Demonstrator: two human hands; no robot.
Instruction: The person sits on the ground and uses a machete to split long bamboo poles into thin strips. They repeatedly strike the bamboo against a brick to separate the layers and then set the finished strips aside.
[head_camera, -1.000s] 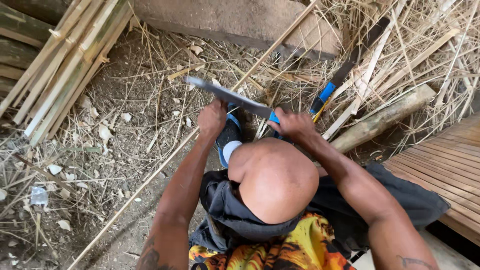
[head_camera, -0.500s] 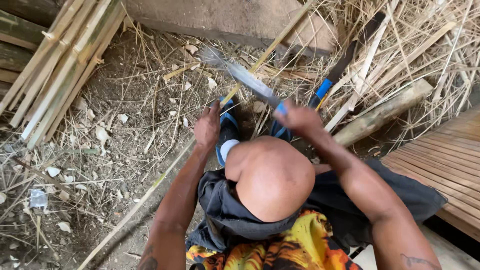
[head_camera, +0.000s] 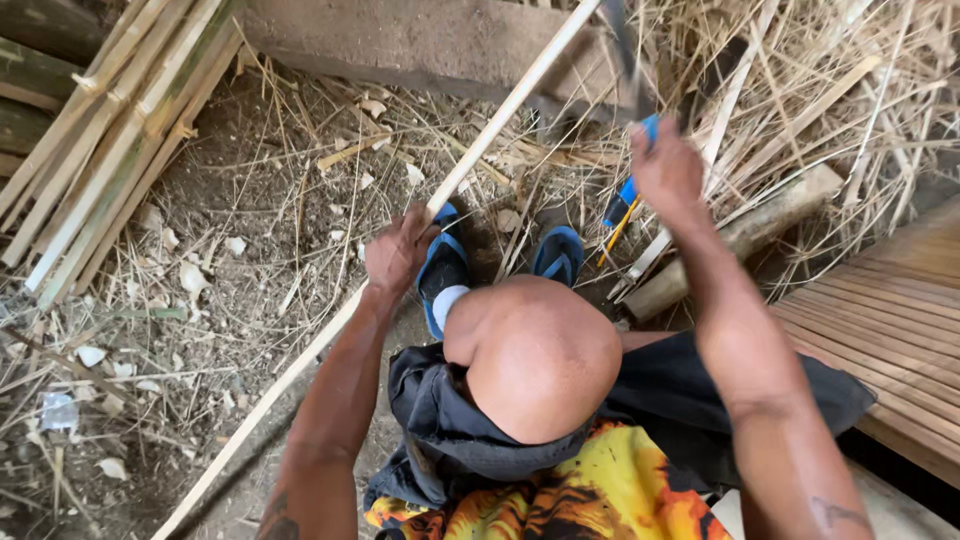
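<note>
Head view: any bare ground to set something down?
Barest patch: dirt between the stacked bamboo slats and the long strip in the left hand. The wooden deck looks free. Crowded: straw pile around the right hand.

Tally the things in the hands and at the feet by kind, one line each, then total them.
Long bamboo strip, gripped by the left hand: 1
Blade with blue handle, gripped by the right hand: 1
Blue sandals: 2
Log by the right foot: 1
Total: 5
</note>
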